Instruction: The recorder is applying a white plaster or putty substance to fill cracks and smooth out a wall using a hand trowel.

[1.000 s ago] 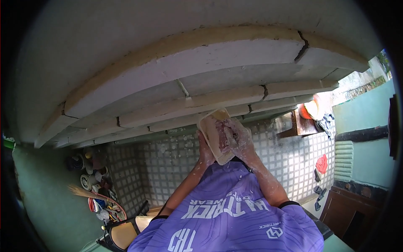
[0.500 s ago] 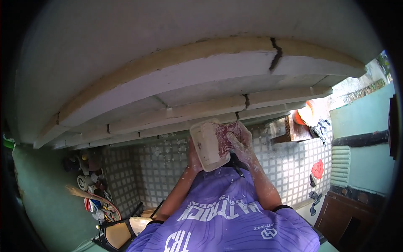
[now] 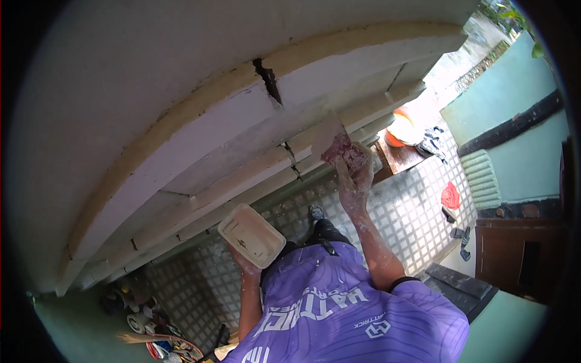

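Observation:
My left hand (image 3: 241,260) is closed on the side of a pale rectangular plastic tub (image 3: 253,235), tilted, with a smear of whitish paste and dark specks inside. Most of its fingers are hidden under the tub. Up and to the right, my right hand (image 3: 356,175) grips a wide maroon putty knife (image 3: 334,144) caked in white paste. Its blade reaches in front of the lower painted ledges. White paste coats the right hand and spots the forearm.
A stepped white wall ledge (image 3: 200,130) with a tan edge curves overhead, split by a dark crack (image 3: 266,81). An orange bucket (image 3: 396,130) stands on a brown wooden table (image 3: 399,158) at right. A red cloth (image 3: 450,195) lies on the tiled floor (image 3: 315,272).
My hands have parted: the tub has moved left and down, while the putty knife has risen out of it toward the ledges. The whole view has tilted.

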Tool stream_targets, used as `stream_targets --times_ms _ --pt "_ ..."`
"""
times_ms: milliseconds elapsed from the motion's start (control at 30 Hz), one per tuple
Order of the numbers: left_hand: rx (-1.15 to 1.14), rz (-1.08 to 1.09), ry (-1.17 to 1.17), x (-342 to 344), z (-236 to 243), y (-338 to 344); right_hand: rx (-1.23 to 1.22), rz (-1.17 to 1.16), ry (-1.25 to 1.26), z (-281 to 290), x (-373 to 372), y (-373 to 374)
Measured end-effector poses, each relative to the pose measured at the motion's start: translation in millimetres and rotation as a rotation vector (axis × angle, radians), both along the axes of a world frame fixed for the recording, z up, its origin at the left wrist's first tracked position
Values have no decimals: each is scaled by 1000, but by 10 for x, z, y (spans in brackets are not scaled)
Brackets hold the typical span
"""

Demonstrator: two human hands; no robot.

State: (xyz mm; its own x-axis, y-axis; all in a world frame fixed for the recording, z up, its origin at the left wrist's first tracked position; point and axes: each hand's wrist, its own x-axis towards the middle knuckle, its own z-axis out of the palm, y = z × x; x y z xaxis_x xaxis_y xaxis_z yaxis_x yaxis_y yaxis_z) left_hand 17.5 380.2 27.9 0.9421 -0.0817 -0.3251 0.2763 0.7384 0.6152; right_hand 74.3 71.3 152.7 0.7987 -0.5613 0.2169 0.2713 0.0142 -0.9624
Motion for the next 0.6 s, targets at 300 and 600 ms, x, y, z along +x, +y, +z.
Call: stream_targets --times_ms 300,600 --pt "-696 -232 -331 306 -49 275 -318 -410 -147 116 956 577" --pt "213 -415 -193 402 176 924 -287 -508 -287 89 671 646"
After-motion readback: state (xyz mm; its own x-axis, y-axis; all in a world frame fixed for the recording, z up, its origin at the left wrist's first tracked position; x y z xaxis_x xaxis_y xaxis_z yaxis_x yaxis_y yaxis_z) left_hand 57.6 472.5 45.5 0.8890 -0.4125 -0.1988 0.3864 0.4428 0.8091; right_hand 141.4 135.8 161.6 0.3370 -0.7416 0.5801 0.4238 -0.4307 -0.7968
